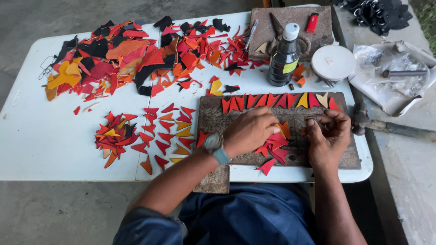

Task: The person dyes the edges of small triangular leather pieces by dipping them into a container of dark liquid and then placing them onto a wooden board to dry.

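Count, head view:
- Hands: 2, left hand (249, 131) and right hand (328, 134).
- Slabs: 2, near slab (313, 156), far slab (290, 16).
- Bottle (283, 56): 1.
- Lighter (312, 22): 1.
- White lid (333, 62): 1.
- Hammer (386, 125): 1.
- Scissors (276, 26): 1.
- Watch (214, 144): 1.
- Row of triangles (277, 100) on near slab: about 12.
- Laid-out triangles (168, 131) on table (41, 136): roughly 20.
- Scrap heap (136, 54): too many to count.

Two bare forearms, no gloves. Left hand (249, 130): wristwatch on a teal-grey strap at the wrist, dark blue-grey sleeve rolled above the elbow. Right hand (328, 135): nothing worn on wrist or fingers. Dark blue garment over the lap.
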